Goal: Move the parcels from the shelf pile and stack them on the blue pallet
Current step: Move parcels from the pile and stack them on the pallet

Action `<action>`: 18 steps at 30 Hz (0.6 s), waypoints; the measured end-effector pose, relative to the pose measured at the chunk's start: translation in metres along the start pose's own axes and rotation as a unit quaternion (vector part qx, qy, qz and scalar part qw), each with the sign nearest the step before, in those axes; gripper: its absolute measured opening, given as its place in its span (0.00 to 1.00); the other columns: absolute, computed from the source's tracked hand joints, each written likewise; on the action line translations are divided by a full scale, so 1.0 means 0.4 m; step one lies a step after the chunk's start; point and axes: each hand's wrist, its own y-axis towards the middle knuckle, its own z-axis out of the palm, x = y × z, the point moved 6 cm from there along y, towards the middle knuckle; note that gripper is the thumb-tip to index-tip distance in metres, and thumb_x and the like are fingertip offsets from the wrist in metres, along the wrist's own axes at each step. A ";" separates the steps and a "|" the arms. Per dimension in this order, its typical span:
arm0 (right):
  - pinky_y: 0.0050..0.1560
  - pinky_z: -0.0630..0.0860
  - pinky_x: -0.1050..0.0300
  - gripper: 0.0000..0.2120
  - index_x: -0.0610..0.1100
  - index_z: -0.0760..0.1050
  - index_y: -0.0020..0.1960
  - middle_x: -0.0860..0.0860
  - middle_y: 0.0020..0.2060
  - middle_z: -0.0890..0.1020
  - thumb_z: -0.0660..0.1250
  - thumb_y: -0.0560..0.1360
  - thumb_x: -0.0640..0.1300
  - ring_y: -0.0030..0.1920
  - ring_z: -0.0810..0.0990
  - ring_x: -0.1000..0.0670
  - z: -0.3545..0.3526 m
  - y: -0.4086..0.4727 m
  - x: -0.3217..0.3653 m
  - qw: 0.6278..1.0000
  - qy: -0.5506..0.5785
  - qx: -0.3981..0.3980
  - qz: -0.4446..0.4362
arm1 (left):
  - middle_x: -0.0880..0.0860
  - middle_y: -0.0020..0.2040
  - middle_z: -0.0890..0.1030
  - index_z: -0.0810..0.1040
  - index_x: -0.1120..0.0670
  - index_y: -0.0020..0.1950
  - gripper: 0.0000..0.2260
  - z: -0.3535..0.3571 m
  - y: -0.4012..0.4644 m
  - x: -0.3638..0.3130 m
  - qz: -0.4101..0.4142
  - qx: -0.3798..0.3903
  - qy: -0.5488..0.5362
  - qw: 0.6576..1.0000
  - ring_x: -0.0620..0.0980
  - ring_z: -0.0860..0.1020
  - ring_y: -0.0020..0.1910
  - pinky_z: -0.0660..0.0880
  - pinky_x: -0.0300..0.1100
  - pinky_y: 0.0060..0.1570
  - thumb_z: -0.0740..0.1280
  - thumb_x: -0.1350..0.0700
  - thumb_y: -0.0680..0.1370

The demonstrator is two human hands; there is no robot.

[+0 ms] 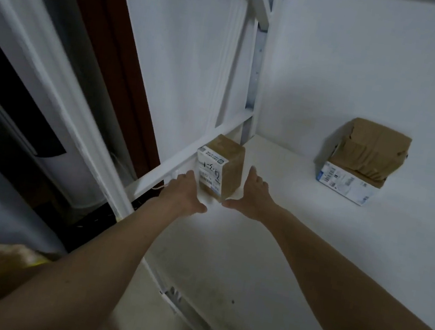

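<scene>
Both hands' grip flanking upright parcel [218,169], label facing camera

Both bare forearms reach forward and converge. The left hand [185,192] and right hand [252,195] face each other, palms inward, fingers straight and pointing ahead, thumbs angled toward one another, seemingly apart though blur makes that uncertain.
</scene>
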 end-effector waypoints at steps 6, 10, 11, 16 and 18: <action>0.73 0.58 0.46 0.65 0.37 0.32 0.75 0.40 0.74 0.58 0.80 0.62 0.51 0.74 0.56 0.40 0.032 0.081 -0.014 0.990 0.138 -0.040 -0.002 | 0.55 0.73 0.65 0.47 0.55 0.78 0.48 0.025 0.101 0.015 0.012 0.015 -0.098 0.995 0.57 0.66 0.70 0.70 0.50 0.64 0.76 0.59 0.69; 0.70 0.62 0.42 0.64 0.43 0.28 0.75 0.45 0.72 0.66 0.79 0.64 0.48 0.72 0.63 0.41 0.054 0.098 -0.013 0.977 0.207 -0.040 -0.011 | 0.53 0.71 0.68 0.48 0.49 0.78 0.47 0.034 0.120 0.023 0.019 0.017 -0.134 0.991 0.56 0.72 0.65 0.74 0.45 0.55 0.74 0.65 0.69; 0.70 0.64 0.42 0.63 0.44 0.27 0.74 0.45 0.72 0.66 0.78 0.65 0.48 0.72 0.64 0.42 0.054 0.097 -0.011 0.975 0.219 -0.040 -0.014 | 0.53 0.71 0.69 0.50 0.48 0.78 0.46 0.036 0.121 0.020 0.026 0.017 -0.137 0.990 0.56 0.72 0.65 0.74 0.45 0.55 0.74 0.65 0.69; 0.68 0.67 0.41 0.56 0.45 0.30 0.75 0.43 0.71 0.67 0.74 0.70 0.42 0.70 0.67 0.43 0.022 0.051 -0.032 0.954 0.291 -0.065 -0.005 | 0.51 0.68 0.72 0.56 0.47 0.76 0.44 0.025 0.100 -0.014 0.091 0.014 -0.151 0.984 0.52 0.73 0.63 0.70 0.38 0.50 0.76 0.65 0.67; 0.64 0.72 0.41 0.49 0.47 0.37 0.76 0.42 0.68 0.72 0.72 0.72 0.40 0.66 0.73 0.42 -0.005 0.015 -0.048 0.945 0.316 -0.086 -0.009 | 0.50 0.69 0.71 0.56 0.46 0.76 0.46 0.020 0.075 -0.036 0.121 0.031 -0.154 0.980 0.48 0.71 0.61 0.68 0.37 0.51 0.78 0.63 0.66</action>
